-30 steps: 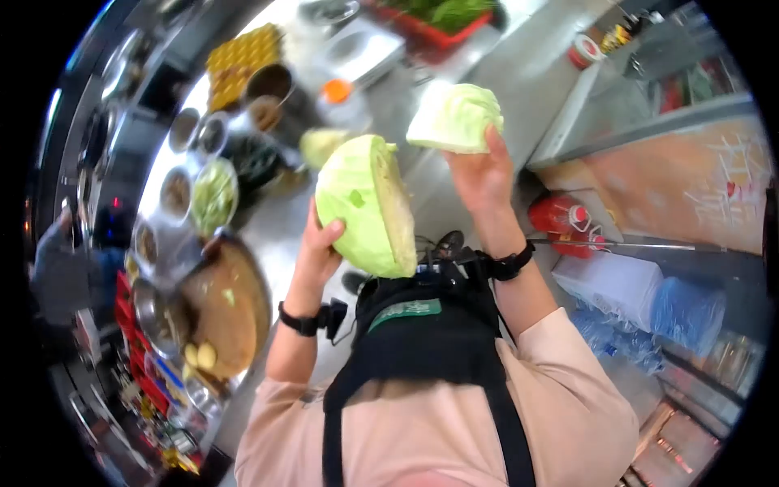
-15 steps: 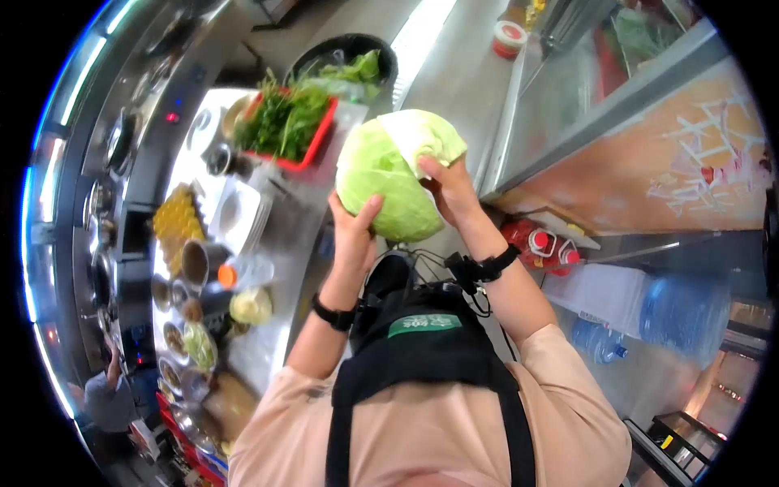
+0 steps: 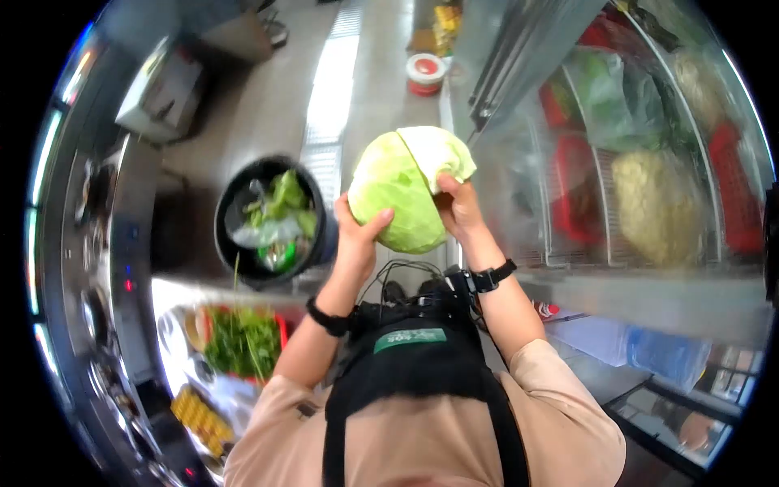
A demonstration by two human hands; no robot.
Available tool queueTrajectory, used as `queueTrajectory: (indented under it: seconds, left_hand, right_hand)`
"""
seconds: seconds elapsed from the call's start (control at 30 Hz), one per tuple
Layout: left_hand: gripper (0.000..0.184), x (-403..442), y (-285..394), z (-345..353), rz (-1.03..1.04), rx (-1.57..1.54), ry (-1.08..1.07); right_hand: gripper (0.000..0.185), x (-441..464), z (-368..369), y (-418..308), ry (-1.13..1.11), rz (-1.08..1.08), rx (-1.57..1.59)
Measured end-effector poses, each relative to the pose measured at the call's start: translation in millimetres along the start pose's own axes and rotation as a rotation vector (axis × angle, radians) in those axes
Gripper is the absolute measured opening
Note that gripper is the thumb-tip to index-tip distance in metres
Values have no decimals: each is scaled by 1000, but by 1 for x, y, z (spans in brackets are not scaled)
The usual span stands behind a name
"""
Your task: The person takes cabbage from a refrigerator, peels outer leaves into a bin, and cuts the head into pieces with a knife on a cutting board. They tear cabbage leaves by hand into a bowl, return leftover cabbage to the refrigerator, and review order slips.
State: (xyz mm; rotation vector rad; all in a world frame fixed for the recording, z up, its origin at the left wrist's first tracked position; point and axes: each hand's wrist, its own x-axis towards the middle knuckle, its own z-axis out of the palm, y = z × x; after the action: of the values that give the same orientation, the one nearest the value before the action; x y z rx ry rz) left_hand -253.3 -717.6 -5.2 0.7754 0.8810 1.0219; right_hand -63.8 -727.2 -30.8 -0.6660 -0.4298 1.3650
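Note:
A large piece of green cabbage (image 3: 393, 191) is gripped in my left hand (image 3: 359, 231), with the thumb across its face. My right hand (image 3: 461, 207) holds a smaller, paler cabbage piece (image 3: 438, 154), thumb on top. Both pieces are pressed together along a straight seam, in front of my body and above the floor. The fingers beneath the cabbage are hidden.
A black bin (image 3: 318, 243) with leaves and plastic stands left. Below it, a red basket of greens (image 3: 243, 341) is on the counter (image 3: 166, 296). To the right is a glass-topped cabinet (image 3: 519, 178) with food inside. A red-and-white tub (image 3: 425, 75) stands ahead.
The two cabbage pieces, apart one second ago, are now together. My view has swung right, away from the cutting board, and the bin and the cabinet's contents show more fully.

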Motion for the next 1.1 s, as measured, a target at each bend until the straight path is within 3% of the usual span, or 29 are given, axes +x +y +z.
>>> queueTrajectory:
  seconds: [0.07,0.13,0.2,0.23,0.27,0.33,0.37,0.43,0.57,0.67,0.83,0.93,1.0,1.03,1.1]
  left_hand:
    - [79,67,-9,0,-31,-31,-74]
    - [77,145,-5,5,-187,-58,-159]
    - [70,213,12,13,-242,58,-199]
    - [68,244,8,5,-226,62,-224]
    - [65,287,14,10,-182,60,-264]
    - [60,335,31,8,-220,154,-249]
    - [55,360,36,6,-211,143,-260]
    - [55,411,55,5,-218,141,-298]
    - [59,445,65,9,-266,154,-433]
    - [65,514,78,6,-378,184,-590]
    - [71,665,86,-12,-537,202,-938]
    - [72,716,117,-13,-653,325,-1057]
    - [80,735,138,-14,-668,388,-1145]
    - [81,741,143,-17,-705,433,-1195]
    - [83,772,169,-24,-714,545,-1308]
  right_hand:
    - [63,34,-19,-24,140,-157,-47]
    - [69,81,-41,-52,140,-287,-95]
    - [76,118,-62,-69,188,-452,-502]
    - [87,141,-77,-78,196,-343,-565]
    - [92,173,-80,-76,114,-463,-570]
    - [97,208,-82,-77,286,-458,-961]
    - [97,225,-77,-77,312,-465,-945]
    - [100,257,-64,-81,610,-527,-1439]
    - [99,251,-73,-68,863,-402,-1464]
    - [100,281,-80,-73,982,-365,-1297]
    - [98,330,-68,-62,1216,-390,-1352]
    - [99,343,-36,-44,1255,-375,-1305]
    - [98,347,-21,-21,1214,-288,-1458]
    - [99,340,-5,-12,1147,-229,-1346]
    - [93,348,18,9,968,-159,-1495]
